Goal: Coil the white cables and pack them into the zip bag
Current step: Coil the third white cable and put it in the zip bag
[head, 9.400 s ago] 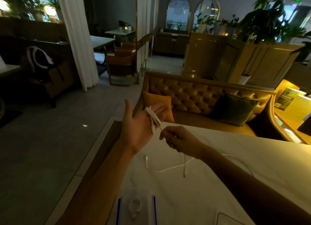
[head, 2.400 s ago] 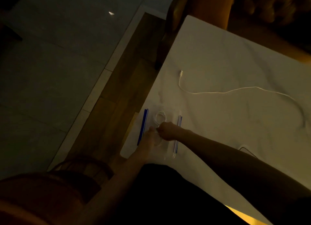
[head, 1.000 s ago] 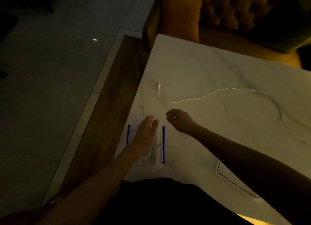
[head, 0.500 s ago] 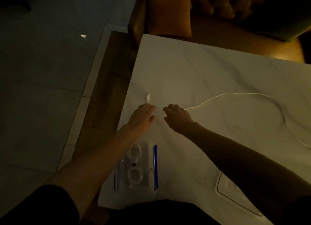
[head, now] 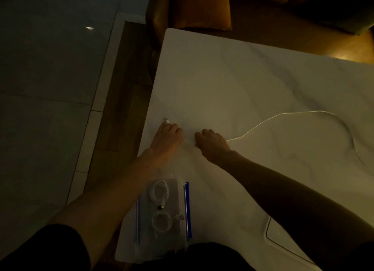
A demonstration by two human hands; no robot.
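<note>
Nearest to you, at the near left edge of the white marble-look table point(head: 232, 84), lay the clear zip bag point(head: 162, 216) with blue strips along its two long sides. Inside it sat two coiled white cables: one coil point(head: 159, 193) at the far end of the bag and a second coil point(head: 162, 222) nearer to you, each with a plug poking out toward the right. To the right of the bag, close to the near edge, a pale flat tray-like object point(head: 283, 242) was only partly in view, under your right forearm.

Beyond the bag, both of your hands rested low on the tabletop, side by side and a little apart. Your left hand point(head: 167, 137) had its fingers curled down at the loose white cable point(head: 283, 117), whose plug end point(head: 166, 120) stuck out just past your fingertips; the light was too dim to tell whether you were pinching it. Your right hand point(head: 212, 142) was curled over the same cable, and its grip could not be made out either. From your right hand the cable ran right and away, then curved back toward the near right in a wide loop on the table.

Left of the table ran a wooden floor strip point(head: 121, 108), then grey floor tiles point(head: 50, 88). Past the far edge stood a tufted sofa with an orange cushion point(head: 202, 7).
</note>
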